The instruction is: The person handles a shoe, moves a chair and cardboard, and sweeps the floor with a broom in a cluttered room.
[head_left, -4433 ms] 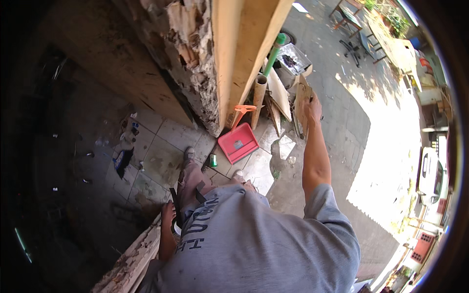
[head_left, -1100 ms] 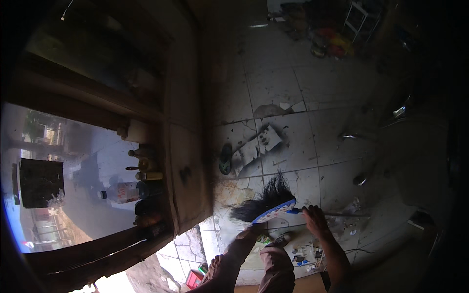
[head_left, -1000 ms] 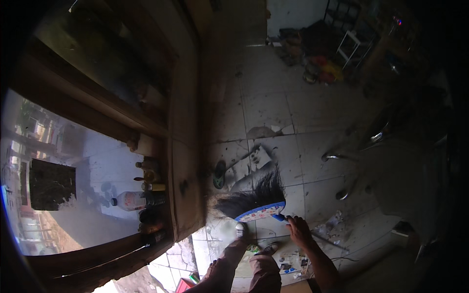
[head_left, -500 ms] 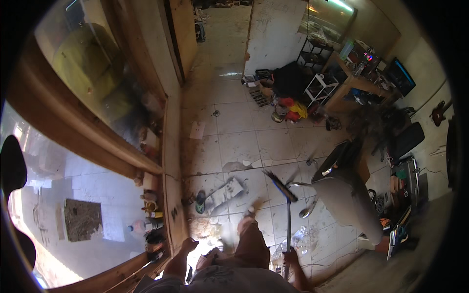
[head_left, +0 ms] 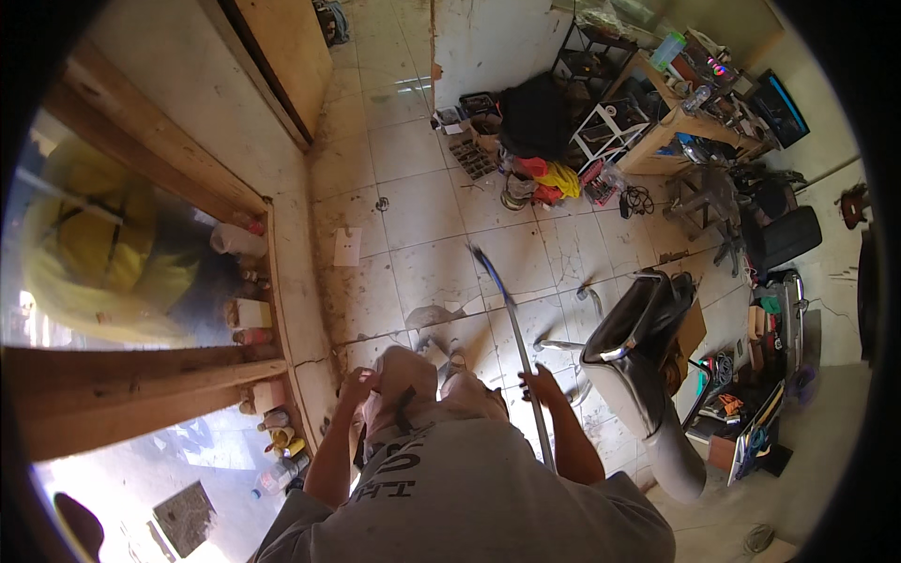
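Note:
My right hand (head_left: 539, 386) is closed round the grey handle of a broom (head_left: 519, 338). The handle slants up and forward from beside my body to a dark, blue-edged broom head (head_left: 491, 273) on or just above the tiles. My left hand (head_left: 358, 385) hangs beside my left thigh, its fingers loosely curled, and nothing shows in it. A grey padded chair (head_left: 610, 380) with metal legs lies tipped to the right of the broom, apart from it.
Glazed wooden framing (head_left: 141, 385) runs along the left, bottles and boxes on its ledge. Clothes (head_left: 554, 178), a white rack (head_left: 601, 131) and a cluttered wooden desk (head_left: 671, 131) stand ahead right. A black office chair (head_left: 788, 239) is farther right. A paper sheet (head_left: 347, 247) lies on the dirty tiles.
I have stepped forward and the view has shifted. The broom has swung forward and left, still in my right hand. The white debris strip ahead of me is now mostly hidden by my body.

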`<state>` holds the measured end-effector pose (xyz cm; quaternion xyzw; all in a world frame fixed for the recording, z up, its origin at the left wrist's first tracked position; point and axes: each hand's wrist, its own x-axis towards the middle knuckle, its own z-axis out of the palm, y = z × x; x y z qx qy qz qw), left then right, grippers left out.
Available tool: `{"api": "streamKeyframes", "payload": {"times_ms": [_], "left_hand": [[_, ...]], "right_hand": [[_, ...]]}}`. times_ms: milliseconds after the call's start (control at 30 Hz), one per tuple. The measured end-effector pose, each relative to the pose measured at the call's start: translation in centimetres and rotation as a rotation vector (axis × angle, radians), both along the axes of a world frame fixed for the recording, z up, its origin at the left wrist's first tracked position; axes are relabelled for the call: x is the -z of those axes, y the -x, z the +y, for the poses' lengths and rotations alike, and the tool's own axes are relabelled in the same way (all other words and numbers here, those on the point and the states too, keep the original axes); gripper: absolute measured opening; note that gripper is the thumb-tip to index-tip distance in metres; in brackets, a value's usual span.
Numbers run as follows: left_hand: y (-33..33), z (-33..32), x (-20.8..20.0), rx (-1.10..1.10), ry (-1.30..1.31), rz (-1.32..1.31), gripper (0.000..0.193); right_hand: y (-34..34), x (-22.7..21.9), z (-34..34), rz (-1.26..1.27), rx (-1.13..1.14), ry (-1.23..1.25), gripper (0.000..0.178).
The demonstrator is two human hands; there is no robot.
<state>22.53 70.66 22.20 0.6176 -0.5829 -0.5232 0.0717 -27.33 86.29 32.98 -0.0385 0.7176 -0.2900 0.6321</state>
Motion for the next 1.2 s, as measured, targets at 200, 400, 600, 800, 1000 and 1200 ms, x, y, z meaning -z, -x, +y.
{"api": "streamKeyframes", "payload": {"times_ms": [200,400,600,800,1000,1200], "left_hand": [[2.9,-9.5,-6.1,-0.415,-0.29,0.139,0.036],[-1.3,-18.6,-6.2,-0.42,-0.669,-0.217,0.034],[-4.6,-36.9,0.9,0.105,0.329,-0.209,0.034],[6.3,-57.3,-13.8,-0.536,0.133,0.145,0.038],[6.6,-55.3,-9.1,-0.865,0.008,0.155,0.035],[14.9,-35.3,-8.5,-1.574,-0.417,-0.138,0.029]], "right_hand": [[1.2,0.9,-13.4,0.729,-0.596,0.166,0.027],[-0.2,-0.3,-28.6,0.657,-0.657,0.096,0.031],[-1.8,-7.3,-47.8,0.581,-0.801,0.071,0.042],[2.5,-4.9,-68.4,0.755,-0.8,0.248,0.046],[7.1,-4.2,-98.9,1.124,-1.176,0.441,0.038],[5.9,1.2,-127.7,1.142,-1.317,0.376,0.028]]}}
